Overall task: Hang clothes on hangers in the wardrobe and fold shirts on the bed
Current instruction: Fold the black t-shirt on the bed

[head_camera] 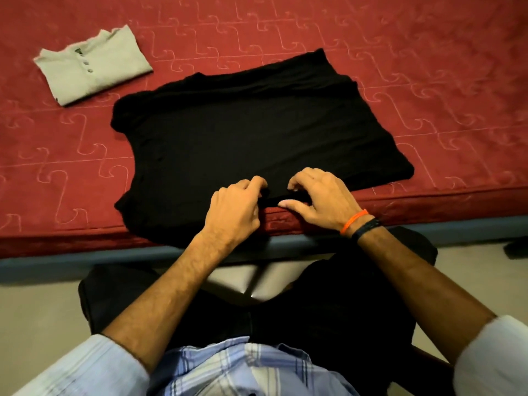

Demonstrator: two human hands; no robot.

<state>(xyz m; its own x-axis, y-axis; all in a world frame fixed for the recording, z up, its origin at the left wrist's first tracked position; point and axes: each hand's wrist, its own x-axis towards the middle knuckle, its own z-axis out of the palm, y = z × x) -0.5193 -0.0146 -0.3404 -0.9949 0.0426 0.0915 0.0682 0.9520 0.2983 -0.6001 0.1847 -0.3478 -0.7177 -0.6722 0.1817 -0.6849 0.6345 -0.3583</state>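
1. Step in hand: folding the black soft-knit shirt (pixel 251 132), which lies spread flat on the red quilted bedspread (pixel 428 67), w/ its near edge at the bed's front edge, partly hanging over.
2. Left hand (pixel 234 212) & right hand (pixel 317 198) sit side by side at that near edge, nearly touching. Fingers of both are curled and pinching a thin roll of the black fabric between thumb & fingertips; closed on cloth, not loose.
3. Grey folded button-neck shirt (pixel 94 67) lies far left on the bed, well apart from the black one; prob. already done.
4. Next move, my guess: lift the pinched edge & carry it away from the body over the shirt, keeping both hands level so the fold lands straight.
5. Wardrobe & hangers not in view.
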